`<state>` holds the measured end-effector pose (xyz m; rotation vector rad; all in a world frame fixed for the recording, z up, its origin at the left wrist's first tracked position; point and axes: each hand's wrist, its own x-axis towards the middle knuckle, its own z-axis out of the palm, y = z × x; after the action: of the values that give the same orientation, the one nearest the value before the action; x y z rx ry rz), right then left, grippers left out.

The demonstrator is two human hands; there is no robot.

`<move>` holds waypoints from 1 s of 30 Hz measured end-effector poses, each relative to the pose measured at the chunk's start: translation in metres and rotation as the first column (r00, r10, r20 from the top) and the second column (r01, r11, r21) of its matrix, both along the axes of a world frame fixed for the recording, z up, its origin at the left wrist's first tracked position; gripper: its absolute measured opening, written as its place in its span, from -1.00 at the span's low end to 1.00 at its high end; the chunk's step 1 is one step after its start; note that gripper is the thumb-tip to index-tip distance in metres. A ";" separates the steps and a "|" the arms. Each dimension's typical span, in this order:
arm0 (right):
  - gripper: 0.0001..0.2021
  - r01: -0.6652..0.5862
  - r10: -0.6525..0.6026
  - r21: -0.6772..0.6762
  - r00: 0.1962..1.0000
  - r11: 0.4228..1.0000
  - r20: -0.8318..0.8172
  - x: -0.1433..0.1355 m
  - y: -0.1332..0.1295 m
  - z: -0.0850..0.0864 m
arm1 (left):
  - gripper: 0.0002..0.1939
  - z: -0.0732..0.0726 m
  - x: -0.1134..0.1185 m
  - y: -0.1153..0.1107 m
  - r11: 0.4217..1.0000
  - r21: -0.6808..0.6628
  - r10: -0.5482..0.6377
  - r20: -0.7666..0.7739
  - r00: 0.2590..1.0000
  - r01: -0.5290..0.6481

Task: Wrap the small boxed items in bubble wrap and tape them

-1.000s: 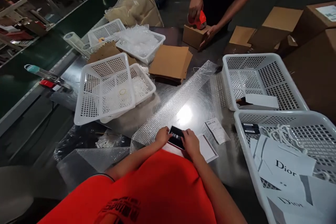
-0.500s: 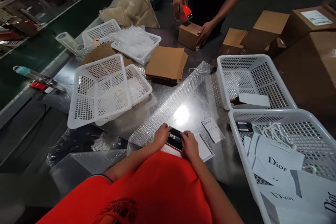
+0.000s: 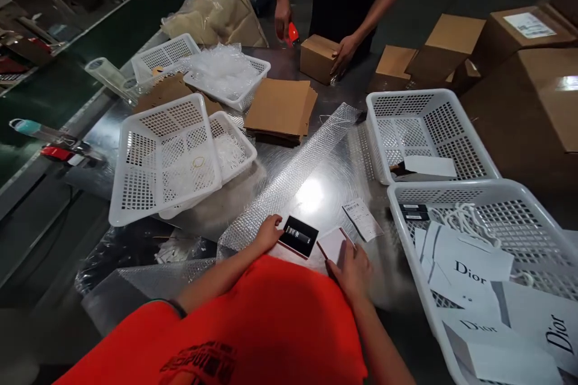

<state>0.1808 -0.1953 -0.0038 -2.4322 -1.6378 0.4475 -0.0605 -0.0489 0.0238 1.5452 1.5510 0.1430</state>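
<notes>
A small open gift box point(image 3: 292, 251) with a black lining lies on the metal table in front of me. Inside it rests a slim black item point(image 3: 300, 236) with pale lettering, its kind unclear. My left hand point(image 3: 270, 233) grips the left edge of the box with curled fingers. On the other side, my right hand point(image 3: 354, 271) grips a white box lid point(image 3: 333, 246) with a dark red edge, thumb at the near side and fingers over the right edge. Lid and box are apart. Just beyond the lid lies a printed slip point(image 3: 362, 220) in a clear sleeve.
Bubble wrap point(image 3: 289, 174) runs diagonally across the table. White baskets point(image 3: 392, 234) stand at right, one holding Dior bags point(image 3: 469, 267). Flat cardboard point(image 3: 277, 105) is stacked at the back. Opposite, a co-worker's hand point(image 3: 347, 51) steadies a carton point(image 3: 316, 60); the other holds a red tool point(image 3: 293, 33).
My right hand has left the black item, moved right and taken hold of the lid. My left hand has shifted to the box's edge. The co-worker's red tool has moved off the carton.
</notes>
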 end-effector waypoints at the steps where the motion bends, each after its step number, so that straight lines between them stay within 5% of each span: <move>1: -0.32 -0.014 0.014 -0.036 1.000 0.999 0.005 0.000 -0.001 0.000 | -0.73 -0.002 -0.003 -0.002 0.999 -0.032 0.005 0.009 1.000 -0.005; 5: -0.24 -0.072 0.069 -0.087 0.997 0.994 -0.042 0.004 0.002 0.005 | -0.82 -0.007 -0.007 -0.009 0.998 -0.057 0.020 0.030 0.999 -0.018; 9: -0.15 0.170 -0.184 -0.069 0.921 0.983 -0.345 0.025 0.001 0.028 | -0.72 0.006 -0.007 -0.017 0.994 0.028 0.100 0.042 0.994 -0.101; 12: -0.18 0.261 -0.324 -0.211 0.544 0.942 -0.774 0.040 -0.004 0.057 | -0.52 0.032 0.001 -0.025 0.997 0.060 0.034 0.251 0.967 -0.051; 14: -0.29 0.115 -0.322 -0.302 0.240 0.946 -0.916 0.043 -0.003 0.075 | -0.22 0.053 0.012 -0.030 0.996 -0.025 -0.061 0.457 0.888 0.081; 16: -0.35 -0.029 -0.341 -0.346 0.105 0.938 -0.934 0.039 0.004 0.087 | -0.16 0.069 0.023 -0.034 0.955 -0.169 -0.093 0.611 0.786 0.244; 18: -0.33 -0.078 -0.361 -0.373 0.134 0.924 -0.923 0.033 0.015 0.092 | -0.34 0.075 0.030 -0.035 0.903 -0.295 -0.035 0.674 0.738 0.313; 20: -0.30 -0.001 -0.320 -0.332 0.273 0.943 -0.907 0.025 0.026 0.094 | -0.41 0.074 0.033 -0.035 0.894 -0.385 0.100 0.672 0.734 0.230; 23: -0.31 0.111 -0.072 0.007 0.684 0.994 -0.726 0.012 0.035 0.095 | -0.36 0.064 0.031 -0.035 0.855 -0.515 0.325 0.632 0.703 0.067; 25: -0.32 -0.112 0.197 0.217 0.882 0.970 -0.427 0.000 0.035 0.097 | -0.37 0.058 0.032 -0.037 0.817 -0.575 0.389 0.617 0.684 0.055; 28: -0.30 -0.474 0.500 0.200 0.860 0.857 -0.104 -0.018 0.036 0.095 | -0.39 0.052 0.037 -0.041 0.796 -0.603 0.417 0.615 0.669 0.058; 30: -0.30 -0.514 0.528 0.160 0.848 0.843 -0.054 -0.023 0.039 0.087 | -0.41 0.047 0.034 -0.042 0.794 -0.608 0.449 0.591 0.670 0.003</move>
<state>0.1580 -0.1564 0.0828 -1.8058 -2.1996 0.4915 -0.0260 -0.0907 0.0712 0.6510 0.9956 0.3530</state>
